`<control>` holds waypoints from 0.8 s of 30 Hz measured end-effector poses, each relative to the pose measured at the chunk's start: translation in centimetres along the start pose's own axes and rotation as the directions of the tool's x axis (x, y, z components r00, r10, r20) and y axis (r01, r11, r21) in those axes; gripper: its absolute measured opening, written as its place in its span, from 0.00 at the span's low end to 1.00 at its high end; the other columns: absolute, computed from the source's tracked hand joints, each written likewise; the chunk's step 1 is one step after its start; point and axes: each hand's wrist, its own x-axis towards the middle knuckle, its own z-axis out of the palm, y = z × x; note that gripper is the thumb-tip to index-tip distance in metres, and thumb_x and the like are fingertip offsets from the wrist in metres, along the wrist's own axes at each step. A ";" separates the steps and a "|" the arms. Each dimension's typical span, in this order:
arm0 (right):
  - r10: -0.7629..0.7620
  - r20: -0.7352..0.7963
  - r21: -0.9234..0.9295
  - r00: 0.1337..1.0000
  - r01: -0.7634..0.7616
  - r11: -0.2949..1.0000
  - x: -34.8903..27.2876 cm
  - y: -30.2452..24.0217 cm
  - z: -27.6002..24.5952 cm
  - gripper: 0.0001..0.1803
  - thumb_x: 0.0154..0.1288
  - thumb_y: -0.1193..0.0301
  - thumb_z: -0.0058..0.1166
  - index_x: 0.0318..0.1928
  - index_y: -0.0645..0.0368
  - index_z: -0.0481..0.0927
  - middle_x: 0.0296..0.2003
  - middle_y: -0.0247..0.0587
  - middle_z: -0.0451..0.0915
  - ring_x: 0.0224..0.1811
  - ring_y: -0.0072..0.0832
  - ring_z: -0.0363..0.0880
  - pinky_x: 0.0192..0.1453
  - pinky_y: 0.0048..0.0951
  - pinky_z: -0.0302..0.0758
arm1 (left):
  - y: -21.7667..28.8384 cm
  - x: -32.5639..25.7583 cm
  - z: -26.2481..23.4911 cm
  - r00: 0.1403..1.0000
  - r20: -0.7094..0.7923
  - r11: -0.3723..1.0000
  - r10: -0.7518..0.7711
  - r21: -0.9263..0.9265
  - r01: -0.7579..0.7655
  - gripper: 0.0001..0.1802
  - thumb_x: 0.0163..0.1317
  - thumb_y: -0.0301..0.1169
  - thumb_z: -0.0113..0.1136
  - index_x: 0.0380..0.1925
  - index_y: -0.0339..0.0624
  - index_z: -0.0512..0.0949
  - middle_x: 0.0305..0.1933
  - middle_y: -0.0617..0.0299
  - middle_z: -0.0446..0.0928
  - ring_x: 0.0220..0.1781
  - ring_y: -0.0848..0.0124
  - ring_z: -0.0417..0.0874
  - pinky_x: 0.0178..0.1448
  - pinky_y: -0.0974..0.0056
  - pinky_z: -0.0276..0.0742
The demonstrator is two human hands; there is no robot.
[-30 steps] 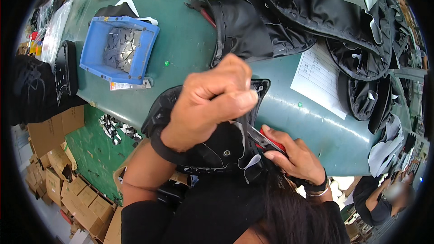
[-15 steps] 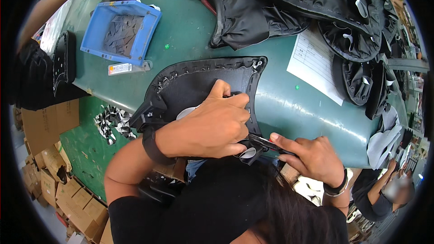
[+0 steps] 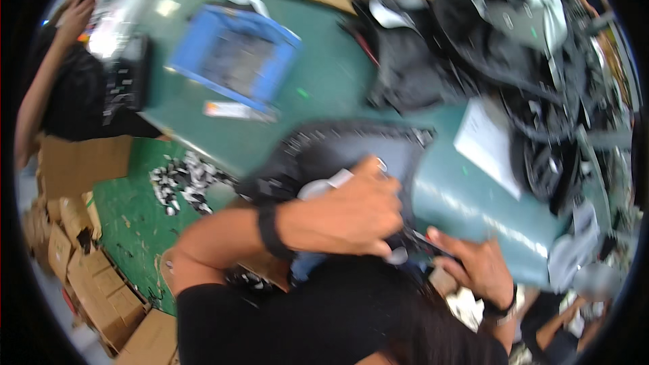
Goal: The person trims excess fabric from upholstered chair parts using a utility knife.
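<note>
With the left hand point(image 3: 351, 213) closed over the near edge of the flat black leather panel with studded border point(image 3: 338, 152) at the green table's point(image 3: 324, 81) rim and the right hand point(image 3: 473, 263) pinching something thin beneath it, a slack grip could drop it floorward.

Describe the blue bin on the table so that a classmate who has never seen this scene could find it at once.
Start at the green table that fills the middle of the picture. Toward its far left part lies the blue bin, a shallow rectangular plastic tray with greyish contents too blurred to tell. It is the only bright blue thing there: the pile of black fabric pieces to its right is dark.
</note>
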 end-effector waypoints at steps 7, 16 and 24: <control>0.003 -0.091 0.097 0.996 0.006 0.995 0.5 -1.2 0.4 0.28 0.58 0.65 0.63 0.60 0.51 0.76 0.35 0.49 0.83 0.37 0.49 0.81 0.41 0.44 0.74 | -2.4 0.7 1.4 0.937 -0.350 0.933 0.019 -0.331 -0.143 0.15 0.48 0.34 0.65 0.10 0.44 0.72 0.20 0.65 0.69 0.35 0.67 0.69 0.45 0.59 0.55; -0.046 -0.209 0.164 0.977 0.081 0.983 -1.6 -3.3 0.3 0.26 0.63 0.75 0.59 0.62 0.58 0.72 0.31 0.67 0.78 0.31 0.60 0.78 0.35 0.47 0.73 | -4.1 0.1 0.0 0.793 -0.601 0.964 -0.101 -0.257 -0.072 0.15 0.39 0.37 0.72 0.13 0.40 0.76 0.49 0.55 0.74 0.58 0.58 0.68 0.53 0.45 0.61; 0.032 -0.013 0.040 0.999 -0.031 0.999 -0.3 -0.6 -3.6 0.24 0.66 0.66 0.56 0.63 0.44 0.73 0.37 0.56 0.81 0.35 0.55 0.79 0.36 0.47 0.75 | -1.4 -1.9 -0.8 0.864 -0.208 0.888 -0.458 -0.064 0.455 0.14 0.53 0.43 0.67 0.22 0.45 0.82 0.69 0.49 0.57 0.65 0.49 0.58 0.46 0.47 0.63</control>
